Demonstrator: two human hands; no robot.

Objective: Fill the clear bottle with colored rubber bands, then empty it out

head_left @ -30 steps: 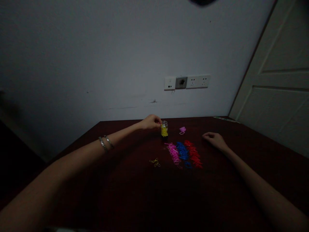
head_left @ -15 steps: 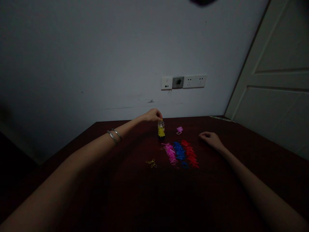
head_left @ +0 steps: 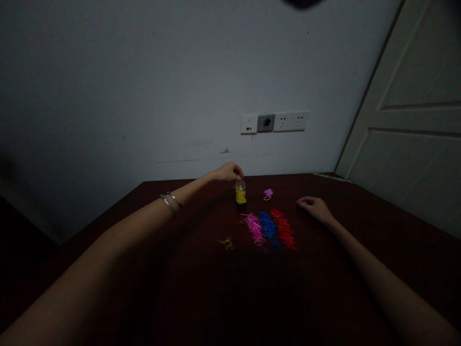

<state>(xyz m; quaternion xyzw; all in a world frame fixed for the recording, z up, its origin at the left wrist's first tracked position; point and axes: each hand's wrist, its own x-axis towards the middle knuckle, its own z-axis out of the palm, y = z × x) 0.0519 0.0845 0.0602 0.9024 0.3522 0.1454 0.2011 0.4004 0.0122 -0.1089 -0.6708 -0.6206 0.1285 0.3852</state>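
My left hand [head_left: 230, 171] is over the mouth of a small clear jar [head_left: 241, 184], its thumb and fingertips drawn together. Whether anything is between them is hidden. Yellow rubber bands [head_left: 240, 196] fill much of the upright jar, and a bit of yellow shows by its left rim. On the dark table, my right hand [head_left: 315, 208] rests with its fingers curled together, and no object shows in it. Between the hands lie piles of pink rubber bands [head_left: 255, 228], blue rubber bands [head_left: 267, 225] and red rubber bands [head_left: 284, 229]. Several loose yellow rubber bands [head_left: 226, 243] lie nearer me.
A small pink piece [head_left: 268, 193], perhaps the jar's lid, lies right of the jar with a pale loop beside it. Behind the table [head_left: 187, 288] rises a wall with sockets [head_left: 289, 122]. A panelled door [head_left: 414, 115] stands at the right.
The yellow rubber band that showed at my left fingertips is no longer visible there. That hand has shifted very slightly right. My right hand stays put.
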